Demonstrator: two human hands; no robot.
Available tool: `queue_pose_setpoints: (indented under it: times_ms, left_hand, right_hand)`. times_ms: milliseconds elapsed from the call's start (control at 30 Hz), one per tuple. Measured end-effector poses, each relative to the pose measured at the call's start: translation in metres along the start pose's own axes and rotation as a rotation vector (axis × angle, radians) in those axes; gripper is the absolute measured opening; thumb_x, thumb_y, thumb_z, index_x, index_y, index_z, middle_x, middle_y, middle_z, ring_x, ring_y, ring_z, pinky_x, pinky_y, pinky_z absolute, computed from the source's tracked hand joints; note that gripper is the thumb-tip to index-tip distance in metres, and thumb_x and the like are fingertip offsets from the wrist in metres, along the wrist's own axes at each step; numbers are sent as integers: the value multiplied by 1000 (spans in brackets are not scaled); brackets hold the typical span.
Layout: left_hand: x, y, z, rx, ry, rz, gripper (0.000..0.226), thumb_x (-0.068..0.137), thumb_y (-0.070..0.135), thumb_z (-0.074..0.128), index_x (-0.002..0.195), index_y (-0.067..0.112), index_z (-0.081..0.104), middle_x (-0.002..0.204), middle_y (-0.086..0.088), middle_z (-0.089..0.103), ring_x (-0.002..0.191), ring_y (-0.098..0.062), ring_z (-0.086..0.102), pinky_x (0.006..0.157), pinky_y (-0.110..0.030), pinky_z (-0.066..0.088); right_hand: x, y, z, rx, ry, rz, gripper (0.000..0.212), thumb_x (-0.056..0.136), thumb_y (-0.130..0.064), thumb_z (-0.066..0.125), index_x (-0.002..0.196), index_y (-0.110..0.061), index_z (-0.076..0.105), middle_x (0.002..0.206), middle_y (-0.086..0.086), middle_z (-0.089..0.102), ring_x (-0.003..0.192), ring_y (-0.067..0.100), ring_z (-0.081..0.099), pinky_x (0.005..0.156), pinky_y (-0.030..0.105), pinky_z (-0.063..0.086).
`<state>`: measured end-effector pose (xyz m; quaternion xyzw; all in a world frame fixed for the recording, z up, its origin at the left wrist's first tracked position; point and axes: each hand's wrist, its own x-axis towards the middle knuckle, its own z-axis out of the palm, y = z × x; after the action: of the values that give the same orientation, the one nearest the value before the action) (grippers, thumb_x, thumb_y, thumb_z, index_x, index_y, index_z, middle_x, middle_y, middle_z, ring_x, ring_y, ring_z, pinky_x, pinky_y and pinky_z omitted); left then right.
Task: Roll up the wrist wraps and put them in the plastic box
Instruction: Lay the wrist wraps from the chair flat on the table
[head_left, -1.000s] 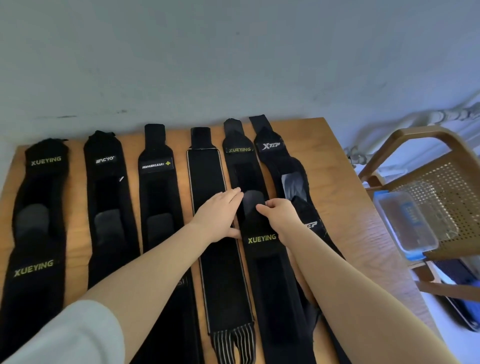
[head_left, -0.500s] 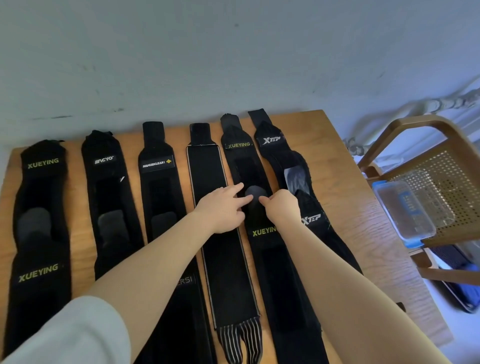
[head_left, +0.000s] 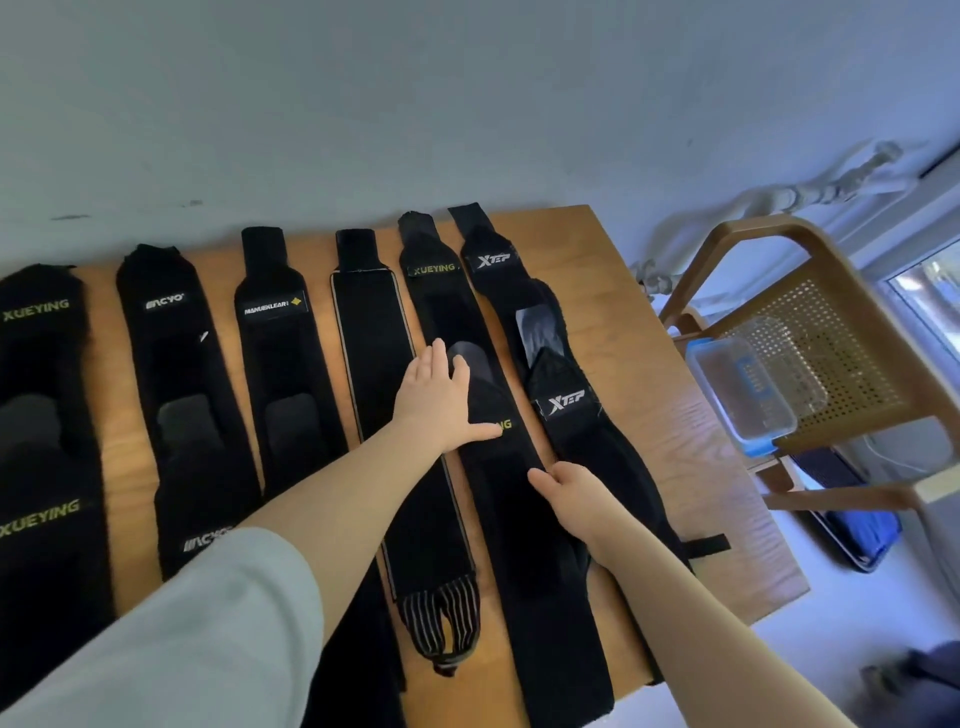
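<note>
The left hand (head_left: 434, 400) lies flat with straight fingers, pressing on a long black wrap with yellow XUEYING letters (head_left: 496, 467). The right hand (head_left: 574, 499) rests at that wrap's right edge, lower down; its fingers look loosely bent, and I cannot tell if they pinch the cloth. 6 black wraps lie side by side, all unrolled, on a brown wooden table (head_left: 670, 441). Just right of the held wrap is the XTEP wrap (head_left: 563, 410). The clear plastic box (head_left: 740, 384) with a blue rim sits on a woven chair (head_left: 836, 364) right of the table. A pale wall is behind.
</note>
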<state>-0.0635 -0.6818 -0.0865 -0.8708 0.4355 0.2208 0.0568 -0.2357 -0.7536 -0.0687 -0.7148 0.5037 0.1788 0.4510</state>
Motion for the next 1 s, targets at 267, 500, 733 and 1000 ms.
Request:
queue_pose_setpoints:
  times_ms: [267, 500, 733, 1000]
  left_hand:
    - [-3, 13, 8, 30, 27, -118, 110, 78, 80, 35, 150, 9, -7, 157, -18, -11, 146, -31, -6, 118, -42, 2]
    - [-24, 45, 6, 137, 300, -170, 88, 85, 59, 53, 147, 7, 17, 151, -14, 18, 134, -30, 27, 108, -40, 28]
    - [-88, 56, 40, -239, 316, 120, 39, 101, 28, 37, 136, 14, 45, 140, -5, 46, 123, -22, 47, 99, -34, 41]
    - [-107, 77, 53, -159, -40, -33, 93, 86, 71, 38, 152, 18, 0, 158, -8, -14, 146, -23, -7, 117, -38, 6]
  right_hand:
    - [-23, 29, 2, -207, 22, 23, 47, 99, -47, 38, 114, -7, 56, 95, 3, 60, 86, 16, 56, 73, 26, 45]
    - [-50, 65, -1, -71, -60, -128, 38, 89, -26, 65, 124, -15, 53, 112, 1, 62, 102, 17, 61, 86, 31, 53]
    - [-55, 71, 6, 62, 23, -128, 48, 98, -18, 50, 141, -11, 30, 130, 9, 52, 103, 18, 54, 83, 29, 48]
    - [-48, 73, 2, -167, 35, -6, 24, 95, -32, 55, 96, -8, 53, 80, 3, 55, 70, 17, 54, 67, 32, 48]
